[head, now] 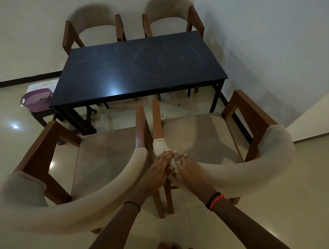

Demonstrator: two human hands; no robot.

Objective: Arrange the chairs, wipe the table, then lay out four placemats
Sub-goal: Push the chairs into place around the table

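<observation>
Chairs, four of them, ring the dark tabletop (139,69), and we have both hands on one. The near right chair (207,134) stands on our side, its seat facing the tabletop and its front edge short of it. Just beside it stands the near left chair (104,145), facing the same way, with the two inner wooden armrests close together and a narrow gap between them. Both near chairs have curved, pale padded backs and brown wooden frames.

Our left hand (156,173) lies over the left end of the near right chair's padded backrest (236,170), fingers wrapped across its top and thumb tucked against the near side, holding it. Our right hand (187,170) sits right next to it on the same backrest, fingers bent over the rim in a grasp, touching the left hand. A ring (178,162) shows on one right finger, black and orange bands (215,200) circle the right wrist, and a thin dark band (133,204) circles the left.

Across the tabletop, the far left chair (93,31) and the far right chair (167,25) stand side by side against the white wall, drawn up to the far edge. The tabletop shows faint smears, pale specks and a bright glare spot. To its left, a purple basket (37,99) rests on a dark stool (38,115) on the glossy tiled floor.
</observation>
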